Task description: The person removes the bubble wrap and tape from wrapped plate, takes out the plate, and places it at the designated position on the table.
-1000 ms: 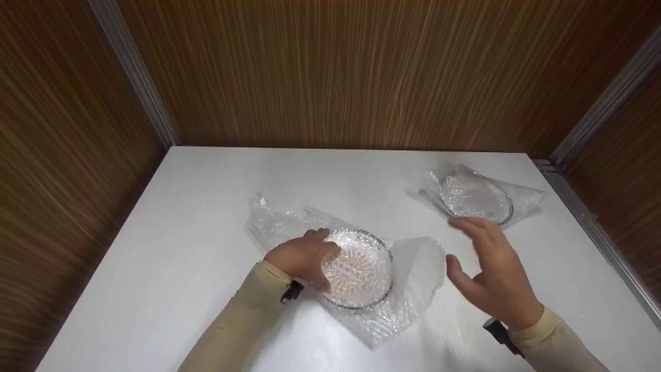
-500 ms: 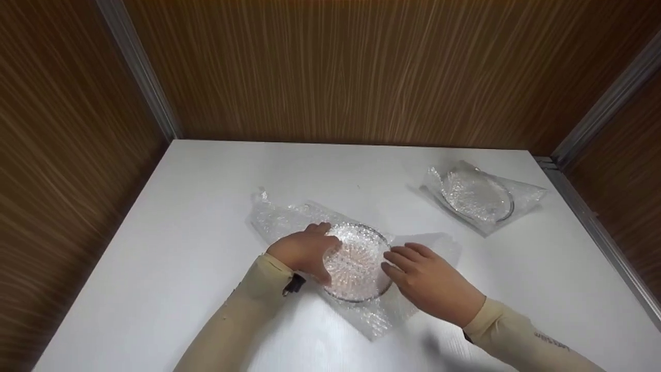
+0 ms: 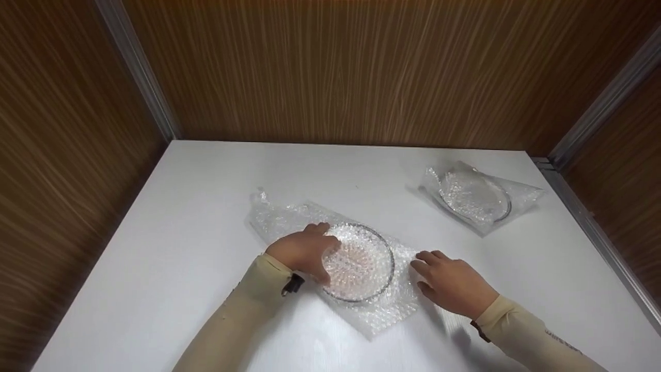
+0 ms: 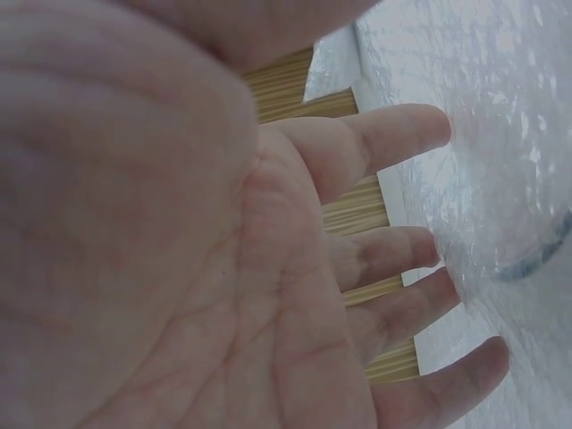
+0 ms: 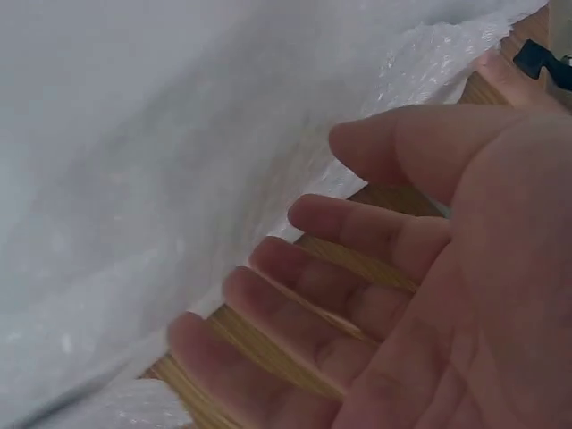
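A round plate-like dish (image 3: 356, 266) with a dark rim and a pinkish patterned middle lies under bubble wrap (image 3: 382, 315) on the white table. My left hand (image 3: 304, 252) rests on the dish's left side, thumb and fingers spread. In the left wrist view its fingertips touch the bubble wrap (image 4: 500, 161). At the wrap's right edge is my right hand (image 3: 454, 283), its fingertips touching or just beside the film. The right wrist view shows those fingers loosely extended along a pale sheet of wrap (image 5: 179, 179), pinching nothing that I can see.
Another round, dark-rimmed dish (image 3: 475, 196) in bubble wrap lies at the back right of the white table (image 3: 206, 206). Wood-grain panels (image 3: 330, 72) stand behind and at both sides, with metal strips at the corners.
My right hand came in from the right to the dish's rim, then drew back to the wrap's right edge. The right flap now reaches less far out. My left hand has stayed put.
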The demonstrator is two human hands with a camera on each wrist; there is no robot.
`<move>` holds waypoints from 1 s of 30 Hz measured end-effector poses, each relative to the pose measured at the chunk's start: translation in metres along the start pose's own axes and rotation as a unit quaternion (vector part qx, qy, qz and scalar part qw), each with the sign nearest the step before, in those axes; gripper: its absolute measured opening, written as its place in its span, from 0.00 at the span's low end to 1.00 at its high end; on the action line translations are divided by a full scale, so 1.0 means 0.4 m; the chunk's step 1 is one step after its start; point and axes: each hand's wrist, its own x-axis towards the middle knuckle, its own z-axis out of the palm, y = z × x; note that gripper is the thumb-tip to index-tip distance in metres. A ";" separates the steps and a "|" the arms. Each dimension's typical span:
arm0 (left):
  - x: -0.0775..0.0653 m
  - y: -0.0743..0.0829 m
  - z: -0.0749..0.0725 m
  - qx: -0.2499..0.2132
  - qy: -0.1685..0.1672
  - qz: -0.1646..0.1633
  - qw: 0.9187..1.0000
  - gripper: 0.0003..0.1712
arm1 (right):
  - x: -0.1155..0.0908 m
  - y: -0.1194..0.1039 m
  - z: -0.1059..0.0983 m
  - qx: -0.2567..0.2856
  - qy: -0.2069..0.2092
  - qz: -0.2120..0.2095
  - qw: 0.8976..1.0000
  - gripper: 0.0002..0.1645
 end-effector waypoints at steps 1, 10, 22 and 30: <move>0.000 0.000 0.001 -0.001 0.000 0.000 1.000 0.37 | -0.003 0.004 0.002 0.007 -0.012 0.014 1.000 0.19; 0.001 -0.004 0.005 -0.005 -0.005 -0.006 1.000 0.39 | -0.010 0.051 0.013 0.061 -0.065 0.075 0.993 0.13; 0.006 -0.005 0.005 -0.011 -0.002 -0.007 1.000 0.42 | -0.026 0.177 0.037 0.279 -0.119 0.077 0.950 0.13; 0.004 -0.008 0.005 -0.006 0.001 -0.010 1.000 0.42 | -0.010 0.132 -0.009 0.136 -0.058 0.040 0.988 0.08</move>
